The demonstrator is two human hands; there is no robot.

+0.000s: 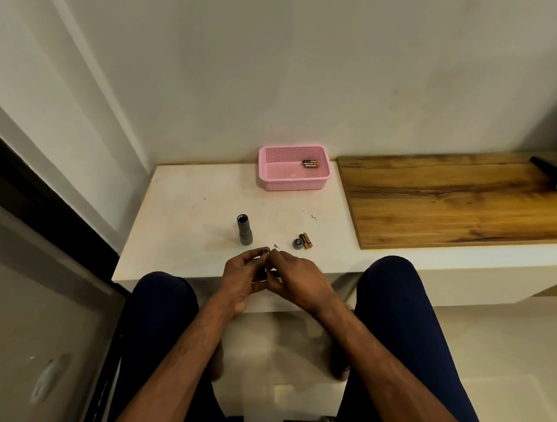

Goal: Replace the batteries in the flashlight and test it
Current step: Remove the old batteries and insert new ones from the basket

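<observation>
Holding small dark cylindrical part [263, 253] at near table [185, 204] edge: left hand [244, 279] fingers wrapped round it, right hand [294, 276] fingers pinched at its end. Part too hidden to identify. Flashlight body [244, 230] upright on table, open end up, ungripped. Cap [297, 243] and loose batteries [306, 240] just right of it. Pink basket [293, 182] at wall, two batteries [310, 164] inside.

Left hand [244, 276] and right hand [294, 274] together, fingers curled
</observation>
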